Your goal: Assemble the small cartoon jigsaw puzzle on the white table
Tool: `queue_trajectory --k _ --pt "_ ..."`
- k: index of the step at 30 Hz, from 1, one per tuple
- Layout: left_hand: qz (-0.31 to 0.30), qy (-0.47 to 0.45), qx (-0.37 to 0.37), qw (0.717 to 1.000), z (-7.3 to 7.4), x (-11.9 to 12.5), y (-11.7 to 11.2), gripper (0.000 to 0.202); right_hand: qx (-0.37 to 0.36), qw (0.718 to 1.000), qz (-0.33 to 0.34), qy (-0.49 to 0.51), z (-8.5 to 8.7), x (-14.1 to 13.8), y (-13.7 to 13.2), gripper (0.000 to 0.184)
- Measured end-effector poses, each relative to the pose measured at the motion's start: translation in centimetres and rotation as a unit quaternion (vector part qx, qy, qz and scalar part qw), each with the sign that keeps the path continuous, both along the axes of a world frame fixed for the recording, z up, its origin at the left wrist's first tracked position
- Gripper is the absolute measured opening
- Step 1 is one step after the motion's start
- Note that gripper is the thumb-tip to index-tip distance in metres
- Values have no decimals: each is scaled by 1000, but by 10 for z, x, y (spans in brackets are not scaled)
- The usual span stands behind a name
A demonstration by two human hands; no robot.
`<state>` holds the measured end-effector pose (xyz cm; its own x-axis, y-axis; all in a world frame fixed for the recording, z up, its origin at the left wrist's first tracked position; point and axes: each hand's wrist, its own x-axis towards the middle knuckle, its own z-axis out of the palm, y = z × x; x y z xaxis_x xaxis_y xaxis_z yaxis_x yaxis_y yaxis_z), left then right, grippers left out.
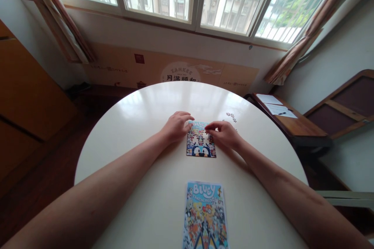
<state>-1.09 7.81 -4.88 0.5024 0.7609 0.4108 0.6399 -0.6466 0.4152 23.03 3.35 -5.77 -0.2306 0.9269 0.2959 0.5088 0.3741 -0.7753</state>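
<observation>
A jigsaw puzzle (201, 151) with a bright cartoon picture lies on the white table, mostly assembled, with white gaps around its middle. My left hand (177, 126) rests at its upper left edge, fingers apart and stretched out, thumb touching the border. Over the puzzle's upper right part, my right hand (224, 132) is closed in a pinch. A small puzzle piece seems to be between its fingertips, mostly hidden by them. Several loose puzzle pieces (231, 116) are scattered on the tabletop beyond my right hand.
Nearer to me lies a printed Bluey picture sheet (204, 214) on the round white table (131, 198). To the right stands a wooden side table (306, 126) with papers (282, 110) and pens on it. Windows and a printed cardboard panel (117, 62) are beyond the table.
</observation>
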Motion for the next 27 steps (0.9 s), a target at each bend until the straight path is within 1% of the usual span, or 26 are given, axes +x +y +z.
queue_trajectory --k 3,8,11,16,19,24,27 --pt "-3 6 -6 1000 1 1 -1 26 27 999 -14 -13 -2 -3 2 15" --pt "-6 9 -6 1000 0 1 -1 26 97 990 -16 -99 -1 -4 3 16" --pt "-7 8 1 1000 -1 1 0 26 122 985 -15 -120 -1 -3 4 14" --pt "-10 1 8 1000 -3 0 1 24 148 980 -17 -130 -3 -3 6 15" --pt "-5 3 10 1000 -3 -1 1 23 165 977 -30 -134 -3 -2 5 12" --pt "12 17 3 1000 -1 -1 0 23 152 977 -33 -142 -5 -1 5 2" --pt "13 24 0 1000 0 -1 0 24 167 975 -33 -141 -3 0 5 4"
